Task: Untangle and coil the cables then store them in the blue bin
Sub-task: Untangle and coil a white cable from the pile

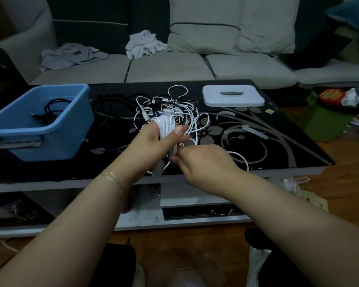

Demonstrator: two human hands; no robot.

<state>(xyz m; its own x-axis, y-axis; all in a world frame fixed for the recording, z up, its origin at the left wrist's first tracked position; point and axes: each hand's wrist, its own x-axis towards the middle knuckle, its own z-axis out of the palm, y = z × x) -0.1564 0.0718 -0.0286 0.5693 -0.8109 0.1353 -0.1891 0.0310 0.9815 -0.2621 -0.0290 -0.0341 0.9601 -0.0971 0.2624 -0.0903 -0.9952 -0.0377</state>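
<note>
1. My right hand is nearest to me, just this side of the white coil, its fingertips pinching a strand at the coil's lower end.
2. My left hand has the white coil wound around its fingers, and my thumb lies across the wraps to grip them.
3. A loose length of white cable curves over the counter to the right of the coil.
4. Just beyond the coil lies the tangle of white and black cables, flat on the counter and running into the coil.
5. Left of the coil stands the blue bin on the counter, with a coiled black cable already inside it.
6. Beyond and right of the coil sits a white lid with a grey handle.
7. Farthest beyond the coil is the sofa, with crumpled cloths on its seat.
</note>
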